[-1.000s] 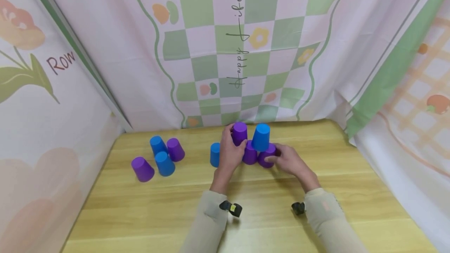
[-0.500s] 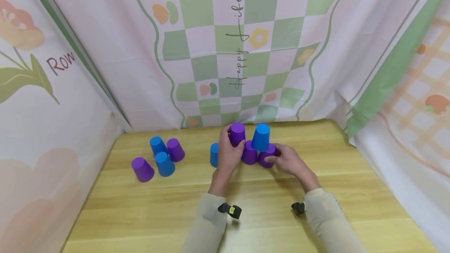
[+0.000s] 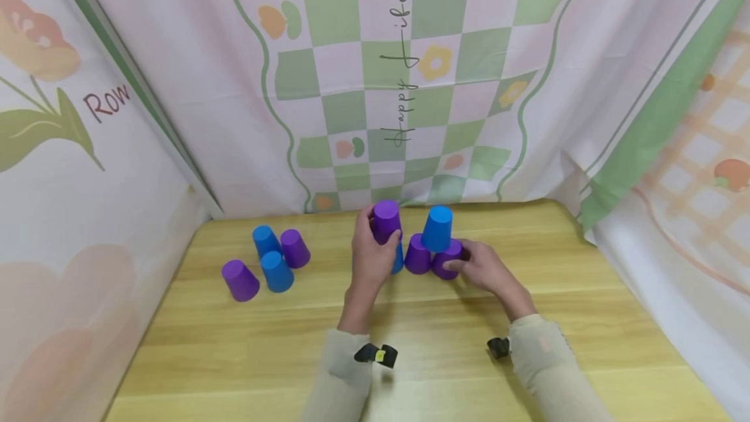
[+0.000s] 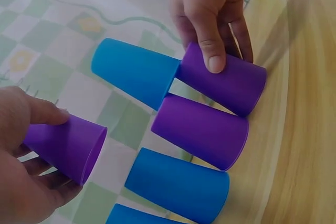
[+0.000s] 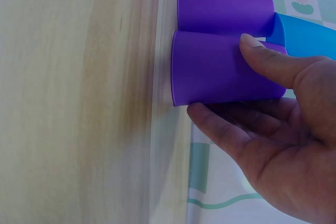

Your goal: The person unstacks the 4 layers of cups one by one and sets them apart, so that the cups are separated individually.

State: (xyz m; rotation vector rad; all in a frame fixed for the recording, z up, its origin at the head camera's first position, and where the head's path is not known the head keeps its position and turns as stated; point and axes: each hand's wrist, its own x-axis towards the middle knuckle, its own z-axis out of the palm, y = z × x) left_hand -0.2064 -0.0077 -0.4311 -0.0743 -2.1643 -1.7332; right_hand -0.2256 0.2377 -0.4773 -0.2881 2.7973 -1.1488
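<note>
My left hand [image 3: 372, 256] holds an upside-down purple cup [image 3: 387, 223] in the air, thumb on one side and fingers on the other. Its open rim shows in the left wrist view, apart from the other cups. With thumb and fingers, my right hand [image 3: 486, 269] grips the right-hand purple cup [image 5: 226, 69] of a row on the table. Beside that one stands another purple cup [image 3: 417, 256], and a blue cup [image 3: 437, 230] rests across both. Further left in the row come a blue cup [image 4: 178, 184] and one more blue cup [image 4: 139, 216], mostly hidden by my left hand in the head view.
On the left of the wooden table [image 3: 263, 357] stand two purple cups and two blue cups, including a purple cup [image 3: 240, 280] and a blue cup [image 3: 277, 272]. A checkered curtain [image 3: 387, 83] hangs along the table's back edge.
My left hand has carried the purple cup leftward, away from the raised blue cup. A blue cup in the row now shows to the right of that hand. My right hand stays put.
</note>
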